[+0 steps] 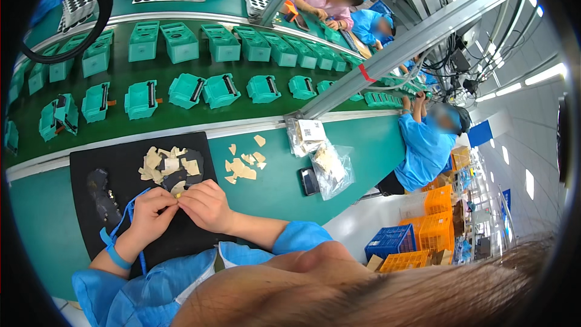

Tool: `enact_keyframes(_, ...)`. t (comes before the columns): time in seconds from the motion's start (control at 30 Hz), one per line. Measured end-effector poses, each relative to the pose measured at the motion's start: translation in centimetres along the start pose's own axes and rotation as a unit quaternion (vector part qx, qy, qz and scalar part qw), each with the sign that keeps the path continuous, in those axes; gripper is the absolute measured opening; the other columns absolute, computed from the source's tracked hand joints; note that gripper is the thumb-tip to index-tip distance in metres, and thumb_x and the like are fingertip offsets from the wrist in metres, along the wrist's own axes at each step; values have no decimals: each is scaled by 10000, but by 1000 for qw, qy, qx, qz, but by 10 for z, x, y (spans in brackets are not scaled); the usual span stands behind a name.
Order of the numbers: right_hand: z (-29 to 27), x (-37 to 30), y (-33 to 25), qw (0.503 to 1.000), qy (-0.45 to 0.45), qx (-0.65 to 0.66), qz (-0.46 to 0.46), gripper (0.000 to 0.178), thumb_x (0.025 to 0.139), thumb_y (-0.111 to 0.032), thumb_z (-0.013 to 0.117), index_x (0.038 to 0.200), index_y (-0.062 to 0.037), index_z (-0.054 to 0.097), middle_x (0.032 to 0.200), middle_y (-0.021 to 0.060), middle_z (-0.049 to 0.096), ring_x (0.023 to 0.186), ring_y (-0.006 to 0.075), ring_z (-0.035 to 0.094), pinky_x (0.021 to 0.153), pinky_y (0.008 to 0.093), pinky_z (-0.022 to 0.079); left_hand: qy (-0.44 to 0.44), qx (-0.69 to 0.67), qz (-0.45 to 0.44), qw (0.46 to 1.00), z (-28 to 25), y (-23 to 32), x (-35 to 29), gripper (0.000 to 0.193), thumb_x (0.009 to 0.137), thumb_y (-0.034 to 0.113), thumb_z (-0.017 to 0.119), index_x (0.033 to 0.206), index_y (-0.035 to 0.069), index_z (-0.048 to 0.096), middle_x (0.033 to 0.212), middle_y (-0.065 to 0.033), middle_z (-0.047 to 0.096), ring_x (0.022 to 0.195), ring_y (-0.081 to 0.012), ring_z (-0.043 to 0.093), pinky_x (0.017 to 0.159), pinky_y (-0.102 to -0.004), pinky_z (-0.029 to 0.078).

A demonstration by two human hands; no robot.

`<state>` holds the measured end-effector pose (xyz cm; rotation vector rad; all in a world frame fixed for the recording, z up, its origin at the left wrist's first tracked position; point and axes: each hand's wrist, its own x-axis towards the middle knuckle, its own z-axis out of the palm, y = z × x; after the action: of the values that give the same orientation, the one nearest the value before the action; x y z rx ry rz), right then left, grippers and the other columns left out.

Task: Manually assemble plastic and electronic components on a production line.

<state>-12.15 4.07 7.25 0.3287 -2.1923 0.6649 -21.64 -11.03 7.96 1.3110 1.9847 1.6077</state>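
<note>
My left hand (154, 213) and my right hand (207, 207) meet over a black mat (130, 145), fingertips pinched together. Between them shows a small yellow piece (178, 195), too small to name. Just beyond my fingers lies a heap of torn cream-coloured pieces, like backing paper (152, 158), partly over a dark grey sheet-like thing (193, 140). A dark, uneven strip (100, 194) with small shiny bits rests on the mat's left side. Around my left wrist sits a blue strap (116, 251) with a coiled cord.
More cream scraps (244, 171) lie right of the mat, then clear plastic bags (331, 169) and a small black device (308, 181). A conveyor belt (200, 68) carries rows of green housings (140, 100). A metal post (387, 48) slants across; co-workers (426, 148) sit along the line.
</note>
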Motion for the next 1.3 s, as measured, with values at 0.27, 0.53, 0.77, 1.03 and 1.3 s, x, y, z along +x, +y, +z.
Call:
enact_keyframes(0.27,1,-1,3,999,-26,19,8,202,655,-27,727,832,-23,630,857,81,653,751,234,617,656,331,462,-1,54,25,998,-3,-3,0,97,693,17,695,785,18,667,697,-99,600,621,-251,583,542,-321,453)
enact_keyframes(0.53,6,-2,3,999,-43,-3,1,196,658,-47,721,837,-63,641,753,39,577,666,220,563,585,332,417,-3,65,50,997,-1,-14,-11,94,736,33,683,829,29,670,760,-94,633,689,-258,620,572,-320,484)
enact_keyframes(0.77,14,-50,30,992,-119,-19,24,174,674,-56,702,833,-75,632,732,22,565,628,215,544,545,326,399,-37,-7,50,998,5,-16,-8,79,781,49,667,848,9,650,775,-78,610,647,-177,596,538,-272,461)
enact_keyframes(1.03,12,-22,14,998,-29,30,-39,196,656,-51,706,842,-49,647,751,63,591,637,233,574,545,328,454,-70,-81,19,994,-4,-16,-12,67,805,58,628,847,15,658,761,-73,626,676,-143,611,581,-262,485)
enact_keyframes(1.3,11,-17,6,998,-10,54,-12,213,602,-12,716,805,-17,654,713,75,597,608,220,578,507,302,458,-80,-72,26,994,-6,-13,-11,73,794,62,633,845,11,648,754,-72,622,658,-157,612,570,-267,487)
